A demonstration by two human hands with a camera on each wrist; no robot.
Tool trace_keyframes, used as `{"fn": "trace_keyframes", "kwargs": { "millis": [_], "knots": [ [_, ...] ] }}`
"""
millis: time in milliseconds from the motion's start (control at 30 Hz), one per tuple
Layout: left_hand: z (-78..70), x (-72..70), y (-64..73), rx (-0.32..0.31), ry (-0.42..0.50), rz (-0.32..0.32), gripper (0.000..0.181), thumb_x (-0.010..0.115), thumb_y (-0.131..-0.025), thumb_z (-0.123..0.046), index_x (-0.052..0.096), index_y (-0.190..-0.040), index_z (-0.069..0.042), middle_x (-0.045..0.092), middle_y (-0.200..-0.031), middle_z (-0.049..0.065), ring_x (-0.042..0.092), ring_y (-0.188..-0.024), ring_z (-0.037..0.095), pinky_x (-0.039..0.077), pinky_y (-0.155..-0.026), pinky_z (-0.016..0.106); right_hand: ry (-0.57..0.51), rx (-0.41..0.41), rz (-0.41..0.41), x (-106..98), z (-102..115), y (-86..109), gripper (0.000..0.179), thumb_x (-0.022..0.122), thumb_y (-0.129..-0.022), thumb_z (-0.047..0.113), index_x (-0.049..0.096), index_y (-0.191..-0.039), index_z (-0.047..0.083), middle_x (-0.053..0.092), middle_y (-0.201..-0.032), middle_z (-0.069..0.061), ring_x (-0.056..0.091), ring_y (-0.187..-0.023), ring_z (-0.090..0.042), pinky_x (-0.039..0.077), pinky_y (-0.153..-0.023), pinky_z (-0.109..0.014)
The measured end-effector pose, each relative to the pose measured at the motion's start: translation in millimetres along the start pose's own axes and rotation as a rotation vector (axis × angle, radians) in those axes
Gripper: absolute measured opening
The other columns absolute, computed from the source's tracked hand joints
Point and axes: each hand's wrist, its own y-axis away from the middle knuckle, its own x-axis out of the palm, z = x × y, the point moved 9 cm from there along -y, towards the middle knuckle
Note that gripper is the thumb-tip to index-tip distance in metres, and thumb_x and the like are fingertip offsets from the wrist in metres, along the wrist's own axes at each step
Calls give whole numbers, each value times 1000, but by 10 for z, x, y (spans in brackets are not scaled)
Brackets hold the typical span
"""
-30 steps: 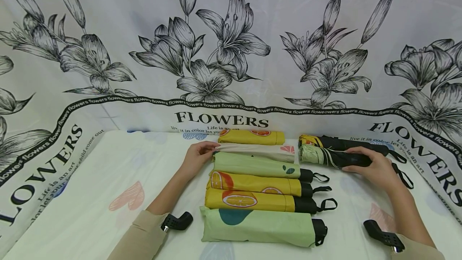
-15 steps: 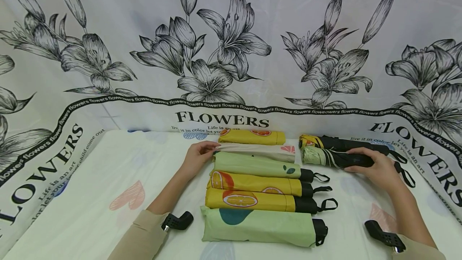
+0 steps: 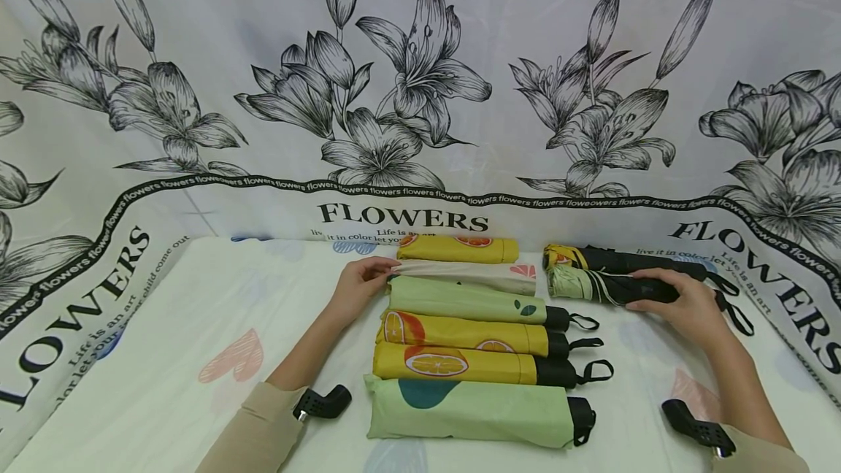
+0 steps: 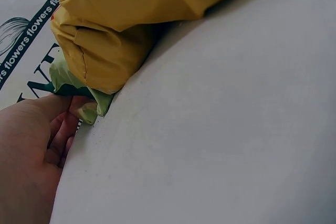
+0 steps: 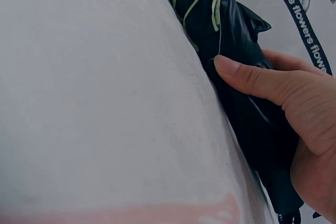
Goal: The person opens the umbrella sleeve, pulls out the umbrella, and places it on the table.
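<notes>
My left hand (image 3: 360,287) pinches the left end of a flat beige umbrella sleeve (image 3: 469,276) with a pink citrus print at its right end. In the left wrist view, the thumb and fingertips meet beside bunched green and yellow fabric ends. My right hand (image 3: 683,309) grips a folded black-and-green umbrella (image 3: 604,288), thumb on the near side and fingers behind. Its green top points left, toward the sleeve's right end, and its strap hangs off the right. The right wrist view shows the black folds of this umbrella (image 5: 236,95) under the thumb.
Behind the beige sleeve lies a yellow sleeve (image 3: 460,249). A black-and-yellow umbrella (image 3: 631,261) lies behind the gripped one. Nearer me are a green umbrella (image 3: 466,301), two yellow ones (image 3: 460,333) and a larger green one (image 3: 486,414). A floral curtain (image 3: 420,93) hangs behind.
The black-and-green umbrella has shifted very slightly, and its strap sits a little higher. My left hand keeps its place at the beige sleeve's end.
</notes>
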Motion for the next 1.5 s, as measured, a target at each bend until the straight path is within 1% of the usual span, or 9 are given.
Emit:
{"fn": "trace_keyframes", "kwargs": {
  "millis": [100,167,233,300,367,500,733,1200,1500],
  "knots": [
    [1,0,0,0,-2,0,24,63,-98,8,73,-120,9,74,-100,21,61,-82,5,50,-74,17,-11,-19,-27,-18,6,-6,49,90,-86,21,71,-127,4,68,-132,-2,47,-129,-60,28,-103,-81],
    [1,0,-2,2,-2,-2,24,63,-98,8,73,-119,9,74,-100,20,61,-81,4,50,-73,17,-18,-33,-45,-29,8,-9,48,91,-85,21,72,-126,5,61,-125,25,47,-128,-60,22,-107,-83],
    [0,-1,-6,5,0,-5,23,63,-98,8,74,-119,9,74,-99,19,61,-80,4,49,-73,17,-20,-48,-62,-37,12,-13,47,91,-83,19,73,-125,6,48,-117,40,47,-127,-59,16,-109,-84],
    [3,-5,-9,7,-1,-10,23,63,-98,9,74,-118,9,74,-98,18,60,-80,4,49,-72,16,-15,-59,-72,-39,18,-16,47,92,-82,17,74,-124,6,56,-119,35,47,-126,-58,10,-109,-85],
    [10,-7,-10,8,-2,-11,23,63,-98,9,74,-118,8,74,-98,17,60,-80,4,49,-72,16,-4,-70,-73,-33,32,-17,47,91,-82,14,74,-124,3,67,-125,12,46,-126,-58,10,-106,-86],
    [8,-8,-6,8,-2,-6,23,63,-98,9,74,-118,9,73,-98,18,60,-80,4,49,-73,16,2,-65,-73,-31,59,-12,41,88,-85,10,74,-121,-3,55,-135,-33,41,-128,-59,17,-104,-85],
    [27,-18,-5,1,-8,-8,23,63,-98,9,74,-119,8,74,-98,18,60,-79,4,49,-72,16,-15,-14,-42,-13,65,-2,38,82,-94,17,71,-124,-5,47,-141,-33,36,-133,-61,26,-103,-83],
    [36,-20,2,-17,33,-43,23,68,-98,5,74,-121,6,73,-98,17,62,-80,4,50,-74,15,16,10,-12,-48,86,-6,45,81,-95,22,69,-132,-2,52,-141,-32,39,-134,-61,28,-104,-81],
    [30,-35,16,-55,83,-56,28,71,-101,-6,70,-127,6,72,-103,17,65,-81,2,51,-77,16,16,16,-43,-158,288,43,43,76,-100,23,66,-135,0,53,-143,-32,40,-135,-62,30,-102,-81]
  ]
}}
